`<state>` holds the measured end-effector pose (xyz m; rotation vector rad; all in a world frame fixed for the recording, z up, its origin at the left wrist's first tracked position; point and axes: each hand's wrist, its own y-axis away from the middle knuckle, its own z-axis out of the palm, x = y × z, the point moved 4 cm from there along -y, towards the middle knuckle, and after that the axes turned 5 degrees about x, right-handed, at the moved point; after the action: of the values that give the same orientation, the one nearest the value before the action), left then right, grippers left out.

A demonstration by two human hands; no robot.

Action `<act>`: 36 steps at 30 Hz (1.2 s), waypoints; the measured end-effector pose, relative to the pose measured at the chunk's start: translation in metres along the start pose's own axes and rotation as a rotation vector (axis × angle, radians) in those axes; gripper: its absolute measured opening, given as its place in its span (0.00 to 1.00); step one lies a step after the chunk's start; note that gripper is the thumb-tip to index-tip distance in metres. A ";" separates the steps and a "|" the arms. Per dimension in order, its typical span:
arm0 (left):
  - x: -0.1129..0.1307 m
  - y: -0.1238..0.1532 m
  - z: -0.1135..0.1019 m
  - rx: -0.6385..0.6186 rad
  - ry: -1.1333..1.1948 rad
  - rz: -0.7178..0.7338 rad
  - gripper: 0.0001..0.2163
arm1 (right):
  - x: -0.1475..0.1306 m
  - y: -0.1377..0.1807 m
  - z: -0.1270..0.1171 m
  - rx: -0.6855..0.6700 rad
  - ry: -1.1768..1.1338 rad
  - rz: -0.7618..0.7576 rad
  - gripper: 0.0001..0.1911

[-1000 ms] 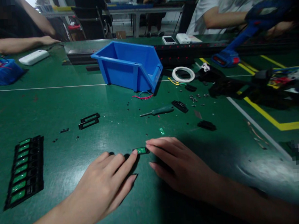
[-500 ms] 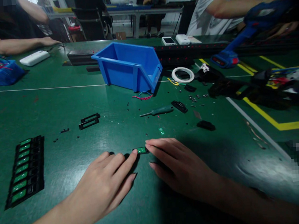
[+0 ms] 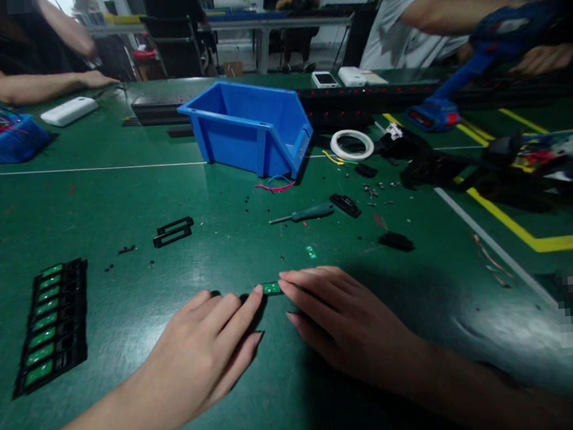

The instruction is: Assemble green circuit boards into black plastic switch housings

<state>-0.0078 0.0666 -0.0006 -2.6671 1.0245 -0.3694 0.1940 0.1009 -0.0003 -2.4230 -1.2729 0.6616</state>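
Touching the left end of a small green circuit board (image 3: 271,288) with the index finger of the left hand (image 3: 203,353), thumb held apart. Meeting its right end with the right hand (image 3: 348,313), fingers pressed together, thumb apart. Lying on the worktop (image 3: 220,261) between both hands, nearer than a screwdriver (image 3: 311,212).

Workshop, by its screwdriver (image 3: 314,212), bin (image 3: 230,143), power tool (image 3: 469,70)

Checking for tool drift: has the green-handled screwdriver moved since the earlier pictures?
No. The green-handled screwdriver lies in the same place against the blue bin; both shift slightly together in frame, likely camera motion.
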 end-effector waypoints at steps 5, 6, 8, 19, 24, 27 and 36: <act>0.001 0.000 -0.001 0.003 0.012 -0.005 0.24 | 0.001 0.000 0.001 -0.019 -0.010 0.008 0.17; 0.001 0.000 -0.001 0.004 0.013 -0.007 0.23 | 0.001 0.000 0.001 -0.018 -0.012 0.008 0.17; 0.000 0.000 -0.001 0.002 0.016 -0.010 0.23 | 0.001 0.000 0.002 -0.014 -0.014 0.004 0.17; 0.001 0.000 0.000 -0.005 0.004 -0.003 0.23 | 0.000 0.001 0.001 -0.003 -0.012 0.000 0.17; 0.001 0.000 -0.001 0.007 0.003 -0.006 0.23 | 0.001 0.000 0.000 0.015 -0.016 0.002 0.17; 0.001 0.001 -0.001 0.019 -0.003 0.006 0.23 | 0.000 0.001 0.000 0.025 -0.028 0.000 0.17; 0.001 0.003 0.000 0.015 -0.004 0.040 0.24 | 0.004 0.004 -0.001 -0.004 -0.113 -0.020 0.21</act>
<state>-0.0090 0.0642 -0.0015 -2.6286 1.0682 -0.3619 0.1990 0.1020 -0.0023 -2.4026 -1.3413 0.8012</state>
